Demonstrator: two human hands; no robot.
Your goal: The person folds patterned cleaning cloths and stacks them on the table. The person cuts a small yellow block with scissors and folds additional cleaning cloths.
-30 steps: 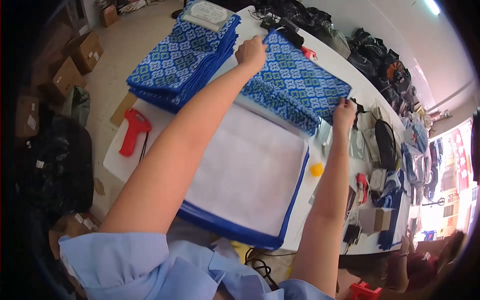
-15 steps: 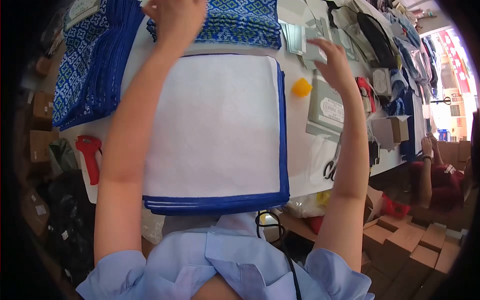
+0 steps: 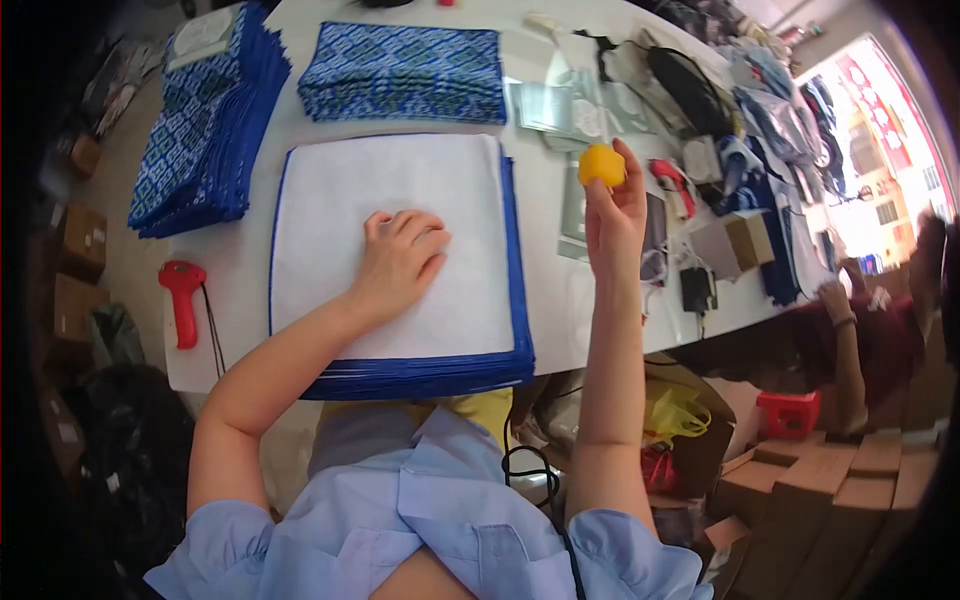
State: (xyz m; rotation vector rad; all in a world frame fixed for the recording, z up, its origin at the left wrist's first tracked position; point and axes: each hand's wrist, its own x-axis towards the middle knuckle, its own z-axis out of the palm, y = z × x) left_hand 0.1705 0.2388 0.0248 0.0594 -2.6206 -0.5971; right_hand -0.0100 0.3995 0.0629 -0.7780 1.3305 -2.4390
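Note:
A square stack of white cloths with blue edges (image 3: 440,310) lies on the table in front of me. My left hand (image 3: 398,262) rests on its white top, fingers apart and slightly curled, holding nothing. Above the table, right of the stack, my right hand (image 3: 618,205) pinches a small yellow object (image 3: 602,165) between thumb and fingers. Behind the white stack lies a folded pile of blue patterned cloths (image 3: 402,72). Another patterned pile (image 3: 195,130), with a label (image 3: 203,38) on top, stands at the back left.
A red tagging tool (image 3: 182,300) lies at the table's left edge. Grey-green cards (image 3: 556,108), a small open box (image 3: 735,243) and bags are on the right. Cardboard boxes (image 3: 810,490) stand at the lower right. A co-worker's arm (image 3: 848,350) shows at the right.
The patterned cloth held earlier now lies on the back pile, released. My left hand has come down onto the white stack. My right hand has taken hold of the yellow object and lifted it.

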